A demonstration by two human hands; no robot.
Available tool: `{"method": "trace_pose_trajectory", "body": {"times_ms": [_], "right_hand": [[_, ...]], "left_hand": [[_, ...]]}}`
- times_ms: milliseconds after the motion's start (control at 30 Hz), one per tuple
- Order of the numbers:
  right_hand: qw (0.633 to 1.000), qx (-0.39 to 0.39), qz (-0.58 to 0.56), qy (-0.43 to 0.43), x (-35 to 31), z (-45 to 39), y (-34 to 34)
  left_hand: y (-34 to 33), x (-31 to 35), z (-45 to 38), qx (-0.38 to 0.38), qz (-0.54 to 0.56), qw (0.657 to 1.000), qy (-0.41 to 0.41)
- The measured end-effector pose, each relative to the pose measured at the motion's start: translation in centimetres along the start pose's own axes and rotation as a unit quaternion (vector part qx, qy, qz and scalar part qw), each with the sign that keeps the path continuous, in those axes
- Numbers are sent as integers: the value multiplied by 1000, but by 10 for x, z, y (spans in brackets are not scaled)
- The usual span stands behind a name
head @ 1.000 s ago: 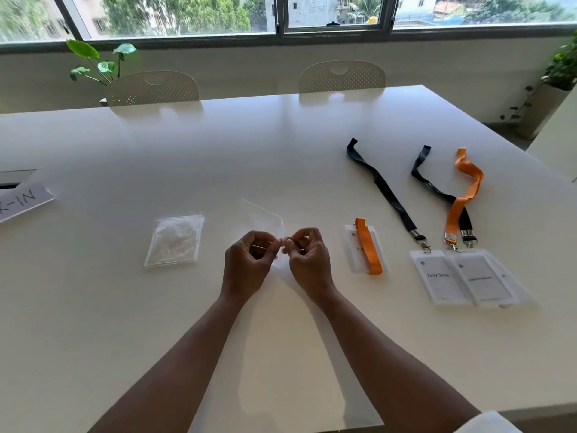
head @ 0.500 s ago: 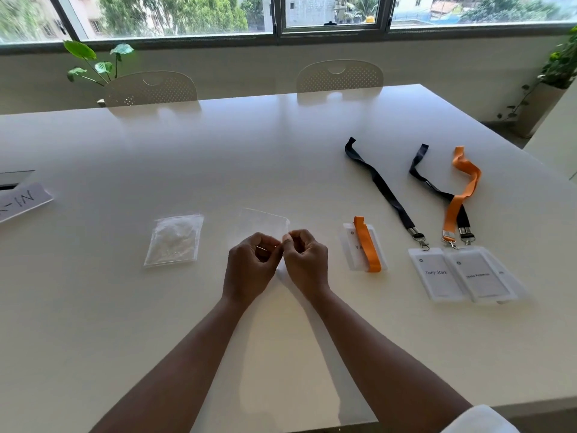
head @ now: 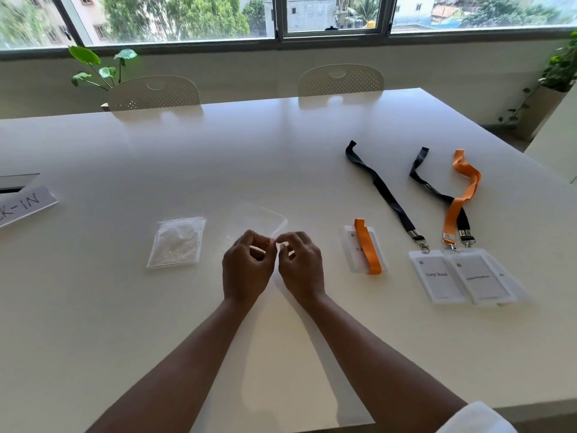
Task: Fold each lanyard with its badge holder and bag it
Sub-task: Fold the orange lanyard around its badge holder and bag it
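My left hand [head: 246, 268] and my right hand [head: 303, 265] both pinch the near edge of a clear plastic bag [head: 259, 218], which lies almost flat just beyond my fingers. To the right lies a badge holder with a folded orange lanyard [head: 367, 248] across it. Further right, two black lanyards [head: 382, 190] and one orange lanyard [head: 459, 203] lie stretched out, clipped to overlapping badge holders [head: 462, 278] with name cards.
A stack of clear bags [head: 176, 242] lies left of my hands. A paper sign [head: 22, 207] sits at the table's left edge. Two chairs [head: 340, 81] stand at the far side, with potted plants [head: 100, 68] by the window and at the right.
The clear bag has dropped from a raised tilt to nearly flat on the table. My hands stay together at its near edge, fingers shifting slightly.
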State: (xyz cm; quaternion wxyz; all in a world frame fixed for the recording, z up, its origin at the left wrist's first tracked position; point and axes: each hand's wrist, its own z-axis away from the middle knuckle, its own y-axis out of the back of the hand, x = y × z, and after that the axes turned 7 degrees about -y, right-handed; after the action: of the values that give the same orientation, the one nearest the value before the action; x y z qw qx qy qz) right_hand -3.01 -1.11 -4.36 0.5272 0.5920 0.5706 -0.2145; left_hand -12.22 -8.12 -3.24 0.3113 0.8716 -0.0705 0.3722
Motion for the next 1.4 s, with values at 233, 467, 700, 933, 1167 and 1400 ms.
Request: {"method": "trace_pose_trajectory", "body": {"times_ms": [233,467,700,933,1167,1400], "right_hand": [[998,-46,-35,-27,3,-5,3],[992,-105,-18,-63,3,-16,9],[981,-143,-29,-128,-3,-26,14],[971,-200,-11,-134,1,-37,38],[946,-299,88,-94,2,-39,53],[948,-299,65,-91,3,-41,65]], "left_hand": [[7,8,-2,-32,-15,998,-52],[9,16,-8,-8,-63,996,-69],[12,9,-16,-29,-22,991,-128],[25,3,-39,-272,-71,942,-184],[21,5,-49,-367,-172,883,-236],[15,8,-43,-355,-145,892,-239]]}}
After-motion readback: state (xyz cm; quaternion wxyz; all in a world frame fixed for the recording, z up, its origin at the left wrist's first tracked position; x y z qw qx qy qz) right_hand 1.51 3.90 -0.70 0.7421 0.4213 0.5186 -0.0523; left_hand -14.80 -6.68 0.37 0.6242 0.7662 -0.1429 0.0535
